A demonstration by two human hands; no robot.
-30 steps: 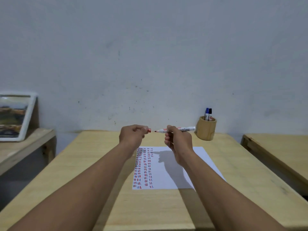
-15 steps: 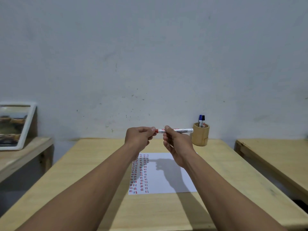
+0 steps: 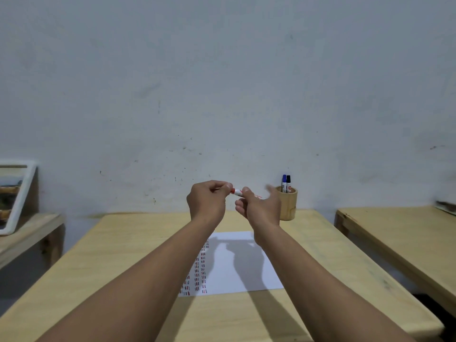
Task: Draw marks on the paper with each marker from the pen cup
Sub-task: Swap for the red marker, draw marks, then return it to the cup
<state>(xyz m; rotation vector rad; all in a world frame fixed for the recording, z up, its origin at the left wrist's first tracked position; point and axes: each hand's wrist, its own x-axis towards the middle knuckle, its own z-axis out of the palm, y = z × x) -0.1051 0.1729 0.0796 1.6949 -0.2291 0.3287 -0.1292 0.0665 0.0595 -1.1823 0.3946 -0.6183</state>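
Both hands are raised above the desk's far half. My left hand (image 3: 208,202) pinches the red cap end of a white red marker (image 3: 238,192). My right hand (image 3: 259,206) holds the marker's barrel, its fingers blurred and partly spread; most of the barrel is hidden behind them. The cap sits on the marker. Below lies the white paper (image 3: 246,272) with columns of short red and dark marks along its left side. A bamboo pen cup (image 3: 288,204) stands at the back right of the desk, with a blue marker (image 3: 284,182) and a black marker (image 3: 288,183) upright in it.
The wooden desk (image 3: 123,267) runs to the wall. A second wooden table (image 3: 399,233) stands to the right across a gap. On the left a low shelf (image 3: 29,230) carries a white-framed picture (image 3: 14,196) leaning on the wall.
The cap and the bare tip were apart, then came together; the cap is on now. My right hand's fingers have loosened and spread. The view has tilted up.
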